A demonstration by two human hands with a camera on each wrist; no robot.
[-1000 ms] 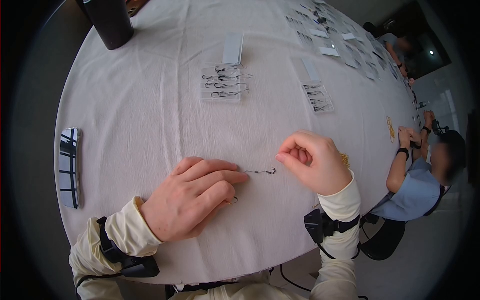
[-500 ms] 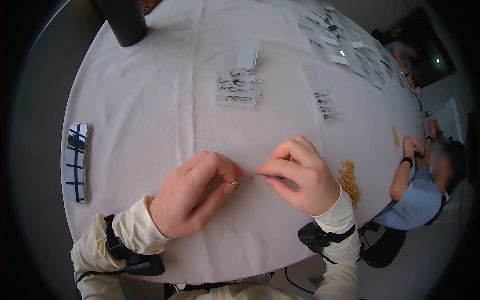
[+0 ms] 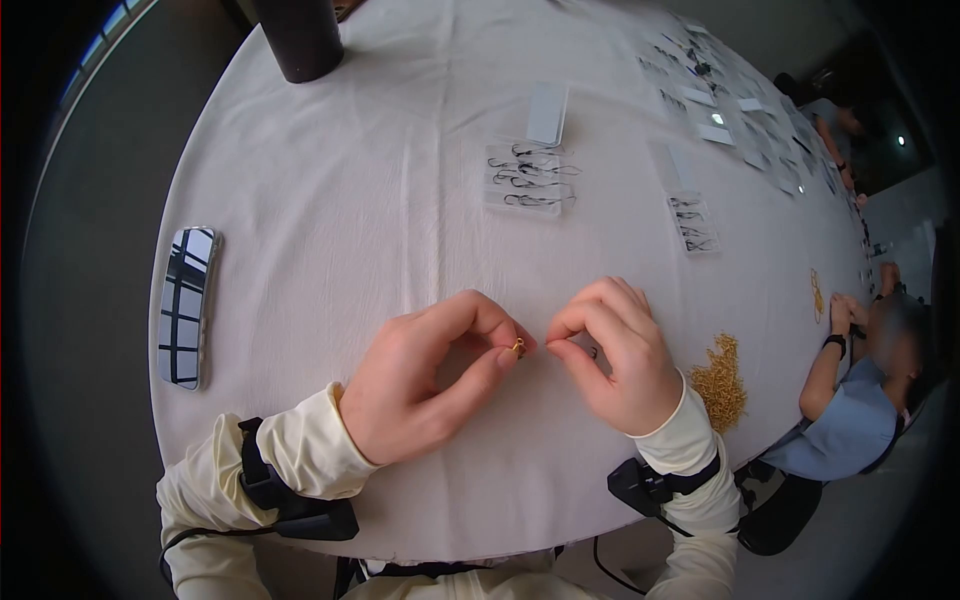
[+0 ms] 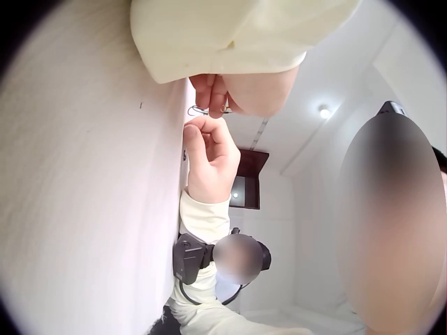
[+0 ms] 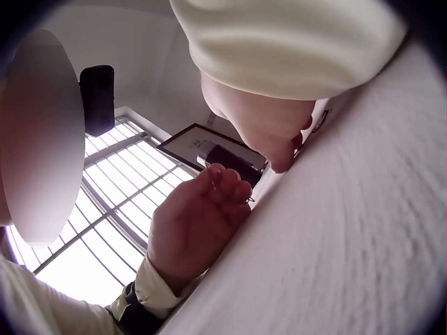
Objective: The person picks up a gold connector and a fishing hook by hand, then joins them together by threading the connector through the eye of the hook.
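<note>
Between the thumb and forefinger of my left hand (image 3: pixel 430 375) a small gold metal piece (image 3: pixel 519 347) is pinched. A thin dark hook (image 4: pixel 198 110) shows by that hand's other fingers in the left wrist view. My right hand (image 3: pixel 620 350) has thumb and forefinger pressed together, just right of the left fingertips. It pinches the line of a fishing hook (image 3: pixel 593 352), whose dark end peeks out beneath the palm; the line itself is mostly hidden by the fingers. In the right wrist view this hook (image 5: pixel 321 120) lies close over the cloth.
A heap of gold pieces (image 3: pixel 722 385) lies right of my right hand. Ahead are two clear boxes of hooks, one nearer (image 3: pixel 522 208) and one to the right (image 3: pixel 695 236). A phone (image 3: pixel 187 310) lies left; a dark tumbler (image 3: pixel 300 40) stands behind. Another person (image 3: pixel 840 400) sits at right.
My right hand has picked up the hook and line from the cloth. The left hand has lifted and turned, showing the gold piece. Both hands' fingertips have come close together.
</note>
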